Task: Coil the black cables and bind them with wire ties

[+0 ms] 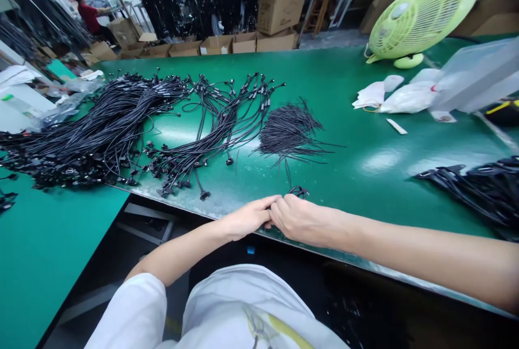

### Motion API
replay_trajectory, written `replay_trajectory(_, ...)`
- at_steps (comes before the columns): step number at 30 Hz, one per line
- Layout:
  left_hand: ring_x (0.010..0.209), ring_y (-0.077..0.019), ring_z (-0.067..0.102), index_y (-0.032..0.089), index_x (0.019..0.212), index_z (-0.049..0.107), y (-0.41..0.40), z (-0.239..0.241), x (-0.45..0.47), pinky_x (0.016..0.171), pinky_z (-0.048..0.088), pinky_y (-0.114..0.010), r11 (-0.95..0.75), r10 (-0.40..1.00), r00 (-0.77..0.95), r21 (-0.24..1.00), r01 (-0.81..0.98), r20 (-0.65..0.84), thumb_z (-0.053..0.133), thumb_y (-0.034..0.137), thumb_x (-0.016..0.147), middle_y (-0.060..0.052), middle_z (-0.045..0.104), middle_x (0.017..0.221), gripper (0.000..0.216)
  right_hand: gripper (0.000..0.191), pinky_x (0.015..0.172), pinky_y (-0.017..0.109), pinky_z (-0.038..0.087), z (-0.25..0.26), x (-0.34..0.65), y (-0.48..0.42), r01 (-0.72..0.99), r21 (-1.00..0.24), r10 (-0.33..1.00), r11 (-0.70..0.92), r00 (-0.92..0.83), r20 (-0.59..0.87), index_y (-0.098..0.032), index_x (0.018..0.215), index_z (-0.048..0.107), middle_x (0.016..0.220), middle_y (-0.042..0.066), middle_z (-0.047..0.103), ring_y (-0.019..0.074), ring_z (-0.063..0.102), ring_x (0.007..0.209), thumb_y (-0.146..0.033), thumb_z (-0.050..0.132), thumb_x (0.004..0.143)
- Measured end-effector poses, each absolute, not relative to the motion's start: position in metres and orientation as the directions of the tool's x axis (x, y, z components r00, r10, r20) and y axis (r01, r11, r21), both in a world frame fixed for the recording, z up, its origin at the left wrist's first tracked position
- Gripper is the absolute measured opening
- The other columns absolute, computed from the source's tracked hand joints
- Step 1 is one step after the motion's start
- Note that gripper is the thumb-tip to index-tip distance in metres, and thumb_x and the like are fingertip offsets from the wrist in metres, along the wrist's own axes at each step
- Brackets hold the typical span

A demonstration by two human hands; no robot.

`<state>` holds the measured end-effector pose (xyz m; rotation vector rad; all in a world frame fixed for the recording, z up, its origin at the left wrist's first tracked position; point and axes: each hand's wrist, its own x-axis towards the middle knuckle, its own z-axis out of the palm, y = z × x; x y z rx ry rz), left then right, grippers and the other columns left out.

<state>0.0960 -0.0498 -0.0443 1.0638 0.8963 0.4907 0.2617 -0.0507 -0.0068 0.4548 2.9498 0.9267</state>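
My left hand point(247, 218) and my right hand point(298, 219) meet at the front edge of the green table point(357, 122), fingers curled and pinched together. A small coiled black cable point(299, 192) pokes out just above my right hand's knuckles; both hands seem to grip it, though the fingers hide most of it. A pile of thin black ties point(290, 130) lies just beyond the hands. Farther left is a spread of black cables with connectors point(214, 116), and a larger heap of black cables point(89, 132).
A light-green fan point(421, 13) stands at the back right, with white bags point(401, 97) and a clear plastic box point(474, 78) beside it. More black cables point(478, 186) lie at the right edge. Cardboard boxes point(281, 0) stand behind the table. A person in red point(89, 13) works far left.
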Motion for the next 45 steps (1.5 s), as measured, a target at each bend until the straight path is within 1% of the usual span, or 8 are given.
replay_trajectory(11,0.106,-0.0216,0.053,0.016,0.146,0.035,-0.035,-0.045,0.101,0.097,0.044,-0.038,0.041,0.936,0.342,0.993,0.112,-0.077,0.042,0.017,0.086,-0.01,0.055,0.12,0.06,0.028,0.058,0.026,0.027,-0.032,0.252,-0.034,0.877,-0.138,0.824,0.459,-0.363,0.436,-0.018,0.079,0.064,0.072,0.002,0.059,0.0116,0.05,0.062,-0.024,0.042,0.095)
replay_trajectory(17,0.103,-0.0213,0.053,0.01,0.15,0.023,-0.031,-0.052,0.099,0.098,0.043,-0.04,-0.29,0.906,0.405,0.878,0.38,0.124,0.035,0.014,0.089,-0.014,0.054,0.111,0.062,0.027,0.066,0.025,0.033,-0.03,0.251,-0.029,0.755,-0.565,0.936,0.333,-0.19,0.297,-0.019,0.074,0.062,0.077,0.002,0.062,0.0132,0.054,0.074,-0.024,0.043,0.092)
replay_trajectory(21,0.095,-0.0233,0.051,0.008,0.15,0.02,-0.027,-0.065,0.103,0.089,0.045,-0.043,-0.536,0.838,0.458,0.609,0.584,0.298,0.03,0.007,0.087,-0.014,0.055,0.102,0.063,0.021,0.051,0.024,0.027,-0.029,0.252,-0.02,0.221,-0.975,0.991,-0.029,-0.123,-0.057,-0.018,0.065,0.05,0.066,0.0,0.052,0.0089,0.037,0.052,-0.028,0.049,0.083)
replay_trajectory(28,0.129,-0.025,0.039,0.023,0.143,0.037,-0.025,-0.05,0.085,0.109,0.031,-0.045,-0.614,0.731,0.571,0.725,0.312,0.373,0.039,0.016,0.09,-0.012,0.045,0.138,0.053,0.026,0.041,0.022,0.008,-0.037,0.251,-0.047,-0.414,-0.76,0.838,-0.5,-0.454,-0.304,-0.019,0.066,0.041,0.056,-0.009,0.026,0.0033,0.007,0.043,-0.036,0.06,0.073)
replay_trajectory(33,0.122,-0.0252,0.041,0.023,0.091,0.073,-0.038,-0.025,0.072,0.109,0.028,-0.044,-0.522,0.75,0.609,0.795,0.308,0.256,0.042,0.032,0.094,-0.008,0.054,0.122,0.033,0.029,0.05,0.024,0.025,-0.028,0.27,-0.055,0.154,-0.988,0.959,-0.003,-0.281,-0.046,-0.017,0.065,0.049,0.061,-0.002,0.043,0.0085,0.034,0.052,-0.036,0.049,0.086)
replay_trajectory(38,0.079,-0.0179,0.051,0.02,0.102,0.073,-0.039,-0.042,0.085,0.08,0.043,-0.034,-0.22,0.808,0.589,0.941,0.256,0.029,0.042,0.047,0.093,-0.005,0.057,0.082,0.042,0.027,0.063,0.027,0.031,-0.018,0.274,-0.065,0.675,-0.559,0.854,0.482,-0.218,0.473,-0.017,0.07,0.055,0.069,0.003,0.053,0.0141,0.046,0.067,-0.021,0.039,0.092)
replay_trajectory(41,0.066,-0.0156,0.048,0.015,0.105,0.071,-0.035,-0.038,0.086,0.068,0.043,-0.03,0.011,0.84,0.542,0.999,0.032,-0.027,0.025,0.051,0.097,-0.005,0.058,0.075,0.059,0.026,0.06,0.027,0.03,-0.028,0.26,-0.075,0.621,-0.393,0.732,0.678,-0.521,0.44,-0.018,0.072,0.057,0.07,0.003,0.056,0.0135,0.046,0.064,-0.014,0.037,0.09)
replay_trajectory(45,0.079,-0.0174,0.052,0.018,0.091,0.076,-0.046,-0.018,0.082,0.08,0.042,-0.031,-0.311,0.714,0.69,0.936,0.163,0.117,0.033,0.046,0.096,-0.007,0.06,0.082,0.052,0.028,0.058,0.023,0.031,-0.044,0.257,-0.066,0.634,-0.575,0.85,0.518,-0.459,0.26,-0.018,0.069,0.054,0.068,0.001,0.056,0.0115,0.047,0.061,-0.019,0.038,0.092)
